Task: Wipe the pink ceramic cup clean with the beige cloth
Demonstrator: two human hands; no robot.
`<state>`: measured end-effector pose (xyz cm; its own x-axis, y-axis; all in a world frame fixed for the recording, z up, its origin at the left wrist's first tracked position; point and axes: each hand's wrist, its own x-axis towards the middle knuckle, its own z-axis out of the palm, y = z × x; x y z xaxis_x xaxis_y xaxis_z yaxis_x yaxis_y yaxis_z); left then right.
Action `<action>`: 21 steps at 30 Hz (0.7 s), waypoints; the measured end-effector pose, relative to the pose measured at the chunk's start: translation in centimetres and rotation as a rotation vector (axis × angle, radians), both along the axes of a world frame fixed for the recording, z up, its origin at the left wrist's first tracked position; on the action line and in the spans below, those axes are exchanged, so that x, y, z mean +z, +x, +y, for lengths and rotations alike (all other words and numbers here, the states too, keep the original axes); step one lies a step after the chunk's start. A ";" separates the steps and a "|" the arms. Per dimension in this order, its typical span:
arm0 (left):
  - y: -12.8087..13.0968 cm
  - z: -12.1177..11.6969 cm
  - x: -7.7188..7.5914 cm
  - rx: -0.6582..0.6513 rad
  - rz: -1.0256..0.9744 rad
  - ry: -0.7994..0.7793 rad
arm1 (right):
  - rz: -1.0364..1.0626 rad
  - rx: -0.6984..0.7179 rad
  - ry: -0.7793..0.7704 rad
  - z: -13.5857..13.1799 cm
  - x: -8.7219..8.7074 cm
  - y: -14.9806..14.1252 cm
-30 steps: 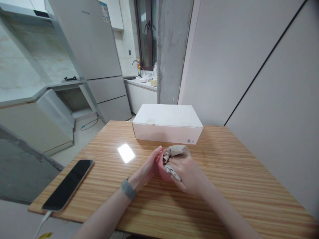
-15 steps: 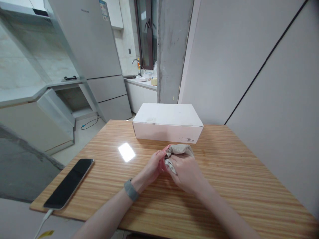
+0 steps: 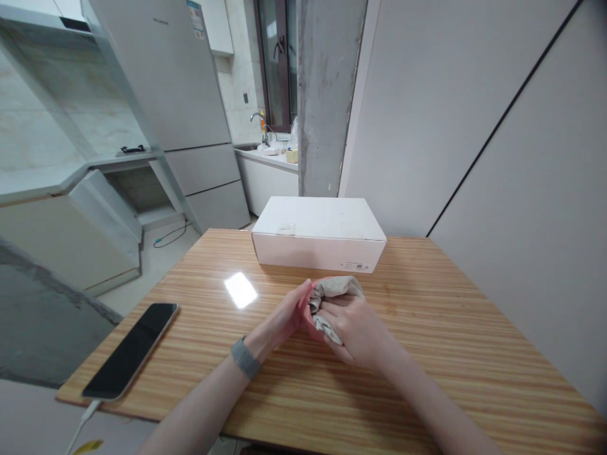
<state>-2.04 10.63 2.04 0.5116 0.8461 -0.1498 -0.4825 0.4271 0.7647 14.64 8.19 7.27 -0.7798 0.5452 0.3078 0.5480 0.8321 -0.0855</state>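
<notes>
The left hand's (image 3: 286, 315) grip is clamped on a pink container (image 3: 310, 328) over the worktop (image 3: 436, 309). At the container's three o'clock, the right hand's (image 3: 355, 330) grip is closed on a beige cloth (image 3: 339, 286), bunched at the opening. A white box (image 3: 319, 218) sits at twelve o'clock, a phone (image 3: 131, 351) near nine.

A home kitchen, shown by fridge (image 3: 190, 82) and faucet (image 3: 260, 123)
</notes>
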 end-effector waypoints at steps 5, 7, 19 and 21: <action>1.2 -0.4 0.7 0.106 -0.036 0.034 | 0.040 -0.087 -0.029 0.2 0.1 0.1; 1.6 -0.5 0.5 0.097 -0.079 0.051 | 0.051 -0.159 -0.021 0.2 0.0 -0.1; 0.7 -0.7 1.0 0.001 -0.174 -0.020 | 0.022 -0.049 0.001 0.0 0.7 0.2; 0.3 -0.6 1.0 -0.015 -0.092 -0.040 | 0.017 0.002 -0.027 -0.1 0.7 0.4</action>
